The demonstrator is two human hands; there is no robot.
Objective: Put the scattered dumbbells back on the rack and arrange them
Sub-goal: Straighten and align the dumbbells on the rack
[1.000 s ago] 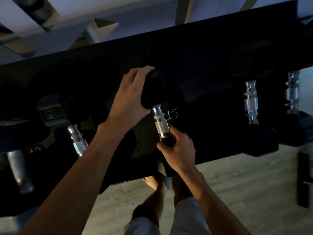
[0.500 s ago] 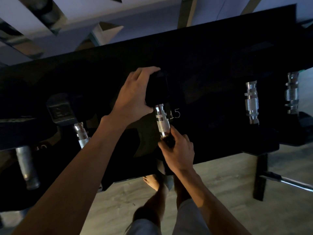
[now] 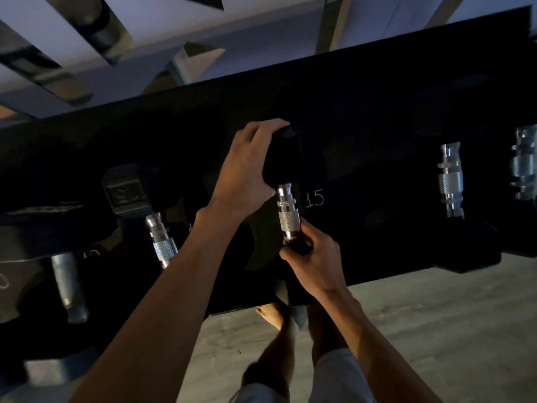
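A black dumbbell with a chrome handle (image 3: 286,212) lies across the black rack (image 3: 363,106), beside a chalked "15". My left hand (image 3: 247,173) grips its far black head. My right hand (image 3: 312,257) curls round the near end of the handle, where the near head is mostly hidden. Another dumbbell (image 3: 161,239) with a hexagonal head sits on the rack to the left. Two more chrome handles, one (image 3: 450,181) and another (image 3: 524,167), show at the right.
A larger grey-handled dumbbell (image 3: 68,283) lies at the far left. My bare feet (image 3: 273,315) stand on the grey floor (image 3: 436,330) under the rack's front edge. A wall with mirrored panels rises behind the rack.
Both hands keep their hold on the dumbbell. My view has shifted slightly, and the metal bar seen on the floor at right half a second ago is out of view.
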